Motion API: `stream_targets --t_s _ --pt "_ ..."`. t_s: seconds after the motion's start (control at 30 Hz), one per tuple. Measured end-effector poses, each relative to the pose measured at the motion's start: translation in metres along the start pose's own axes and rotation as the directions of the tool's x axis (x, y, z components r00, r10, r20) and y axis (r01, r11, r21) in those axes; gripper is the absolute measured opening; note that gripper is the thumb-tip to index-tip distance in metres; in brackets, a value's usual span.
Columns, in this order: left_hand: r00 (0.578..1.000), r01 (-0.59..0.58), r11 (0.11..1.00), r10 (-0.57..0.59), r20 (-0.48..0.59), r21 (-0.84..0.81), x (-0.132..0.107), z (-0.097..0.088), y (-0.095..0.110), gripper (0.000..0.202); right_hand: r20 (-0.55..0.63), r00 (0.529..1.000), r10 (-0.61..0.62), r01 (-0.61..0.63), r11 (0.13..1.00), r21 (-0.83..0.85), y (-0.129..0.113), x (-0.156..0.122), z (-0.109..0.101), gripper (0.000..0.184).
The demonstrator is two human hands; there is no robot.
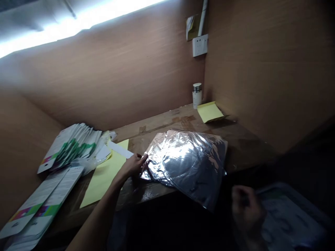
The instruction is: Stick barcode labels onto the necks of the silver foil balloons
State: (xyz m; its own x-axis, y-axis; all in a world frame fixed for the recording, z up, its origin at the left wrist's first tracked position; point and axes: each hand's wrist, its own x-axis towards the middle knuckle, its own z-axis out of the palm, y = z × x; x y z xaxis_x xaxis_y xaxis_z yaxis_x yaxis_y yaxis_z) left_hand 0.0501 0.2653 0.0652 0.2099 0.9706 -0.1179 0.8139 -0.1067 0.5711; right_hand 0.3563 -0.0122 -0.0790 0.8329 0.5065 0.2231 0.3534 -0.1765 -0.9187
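Shiny silver foil bags (193,164) lie in an overlapping stack on the table, their lower corner hanging past its front edge. My left hand (134,164) is closed at the stack's left edge, with thumb and fingers pinching the foil. Just behind that hand, a white paper strip (120,150) rests across a yellow sheet (110,174). To the right of the foil, off the table's front, my right hand (247,209) is curled and smeared by motion. Whether anything is in its fingers cannot be made out.
Printed white cardboard packs (75,143) are heaped at the left, with more long packs (44,205) in front. A white bottle (197,96) and a yellow note pad (210,111) stand near the back right corner. At lower right is a blurred clear plastic bag or container (290,216). Wooden panels enclose the table.
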Motion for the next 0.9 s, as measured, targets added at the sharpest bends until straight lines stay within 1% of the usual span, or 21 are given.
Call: stream_targets --t_s 0.03,0.07,0.1,0.13,0.17,0.23,0.3,0.37,0.4,0.43,0.47,0.5,0.53,0.57,0.6,0.63,0.67,0.7,0.77,0.83,0.9 --pt "0.999 -0.018 0.999 0.019 0.035 -0.028 0.004 0.002 0.003 0.047 0.001 0.980 -0.198 0.197 0.979 -0.049 -0.011 -0.014 -0.005 0.042" --pt "0.997 -0.041 0.997 0.045 0.064 -0.062 0.004 0.003 0.005 0.047 0.071 0.926 -0.371 0.377 0.920 -0.107 -0.025 -0.024 -0.005 0.054" --pt "0.994 -0.064 0.993 0.073 0.086 -0.100 0.000 0.003 0.007 0.048 0.185 0.860 -0.475 0.504 0.846 -0.175 -0.040 -0.031 -0.003 0.069" --pt "0.990 -0.082 0.987 0.097 0.102 -0.139 -0.005 0.002 0.008 0.049 0.296 0.808 -0.510 0.579 0.781 -0.235 -0.054 -0.033 0.000 0.079" --pt "0.987 -0.094 0.980 0.115 0.111 -0.178 -0.012 0.000 0.007 0.050 0.391 0.770 -0.504 0.621 0.731 -0.283 -0.066 -0.031 0.003 0.082" --pt "0.985 -0.103 0.963 0.134 0.108 -0.250 -0.030 -0.005 0.001 0.051 0.519 0.719 -0.462 0.662 0.683 -0.309 -0.081 -0.019 0.004 0.074" --pt "0.988 -0.107 0.944 0.137 0.075 -0.311 -0.048 -0.010 -0.011 0.051 0.591 0.670 -0.450 0.673 0.704 -0.226 -0.086 -0.004 -0.001 0.059" --pt "0.990 -0.117 0.926 0.136 0.028 -0.359 -0.064 -0.013 -0.027 0.051 0.616 0.643 -0.455 0.629 0.773 -0.085 -0.086 0.008 -0.008 0.042" --pt "0.991 -0.121 0.919 0.133 0.004 -0.376 -0.071 -0.014 -0.035 0.051 0.608 0.655 -0.449 0.575 0.818 -0.016 -0.086 0.012 -0.010 0.034" --pt "0.992 -0.124 0.913 0.126 -0.019 -0.388 -0.077 -0.014 -0.043 0.052 0.582 0.694 -0.425 0.495 0.868 0.043 -0.086 0.014 -0.012 0.028" --pt "0.992 -0.124 0.910 0.117 -0.042 -0.396 -0.083 -0.014 -0.050 0.052 0.538 0.757 -0.372 0.387 0.918 0.091 -0.087 0.015 -0.012 0.027" --pt "0.992 -0.122 0.909 0.104 -0.066 -0.399 -0.087 -0.014 -0.057 0.051 0.470 0.833 -0.291 0.256 0.957 0.139 -0.089 0.014 -0.013 0.030" --pt "0.992 -0.117 0.909 0.087 -0.093 -0.401 -0.090 -0.014 -0.063 0.050 0.381 0.906 -0.187 0.116 0.973 0.200 -0.091 0.013 -0.013 0.036" --pt "0.990 -0.112 0.909 0.069 -0.120 -0.401 -0.093 -0.015 -0.068 0.048 0.289 0.955 -0.071 -0.013 0.961 0.278 -0.093 0.010 -0.014 0.042" --pt "0.988 -0.107 0.910 0.052 -0.144 -0.400 -0.095 -0.017 -0.072 0.047 0.213 0.976 0.040 -0.116 0.927 0.358 -0.095 0.008 -0.016 0.048" --pt "0.986 -0.103 0.911 0.039 -0.165 -0.400 -0.097 -0.020 -0.076 0.046 0.162 0.979 0.124 -0.183 0.886 0.425 -0.098 0.006 -0.020 0.052" --pt "0.983 -0.102 0.911 0.032 -0.178 -0.401 -0.098 -0.024 -0.078 0.046 0.130 0.976 0.173 -0.214 0.855 0.472 -0.100 0.006 -0.026 0.056" --pt "0.982 -0.105 0.909 0.032 -0.184 -0.403 -0.098 -0.030 -0.081 0.046 0.114 0.976 0.188 -0.220 0.843 0.490 -0.103 0.008 -0.034 0.057" --pt "0.983 -0.121 0.904 0.051 -0.178 -0.409 -0.095 -0.046 -0.084 0.047 0.094 0.984 0.151 -0.177 0.886 0.427 -0.114 0.022 -0.052 0.055" --pt "0.985 -0.141 0.904 0.087 -0.150 -0.404 -0.085 -0.067 -0.086 0.050 0.072 0.995 0.063 -0.080 0.964 0.253 -0.136 0.053 -0.070 0.056" --pt "0.988 -0.155 0.920 0.139 -0.070 -0.360 -0.064 -0.092 -0.085 0.055 0.100 0.995 -0.029 0.027 0.999 0.023 -0.169 0.098 -0.082 0.060"
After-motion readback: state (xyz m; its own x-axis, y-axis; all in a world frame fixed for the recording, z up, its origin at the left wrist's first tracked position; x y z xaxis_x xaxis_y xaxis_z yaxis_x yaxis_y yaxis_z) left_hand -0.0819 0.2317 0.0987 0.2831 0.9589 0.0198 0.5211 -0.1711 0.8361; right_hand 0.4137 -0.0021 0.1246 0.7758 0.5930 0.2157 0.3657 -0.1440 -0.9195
